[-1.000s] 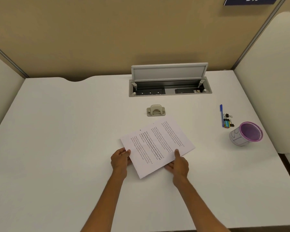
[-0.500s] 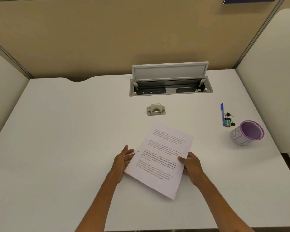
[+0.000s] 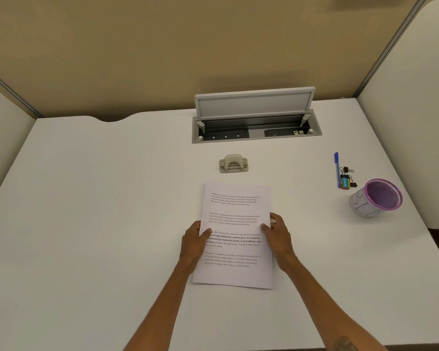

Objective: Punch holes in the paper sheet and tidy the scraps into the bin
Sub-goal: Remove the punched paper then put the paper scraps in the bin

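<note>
A printed paper sheet [image 3: 235,219] is held upright in portrait, just above the white desk [image 3: 99,211], its text facing me. My left hand [image 3: 194,243] grips its left edge with the thumb on top. My right hand [image 3: 276,234] grips the right edge the same way. A small beige hole punch [image 3: 233,163] sits on the desk just beyond the sheet's far edge, apart from it. A purple-rimmed mesh bin [image 3: 376,197] stands at the right, tilted toward me.
An open cable tray with a raised lid [image 3: 255,117] is set into the desk's far side. A blue pen [image 3: 336,169], binder clips and a small colourful block [image 3: 346,182] lie left of the bin. Partition walls enclose the desk on three sides.
The sheet turned from a diagonal lie to straight portrait. My left hand went from open beside the sheet to gripping its left edge. The right hand shifted along to the right edge.
</note>
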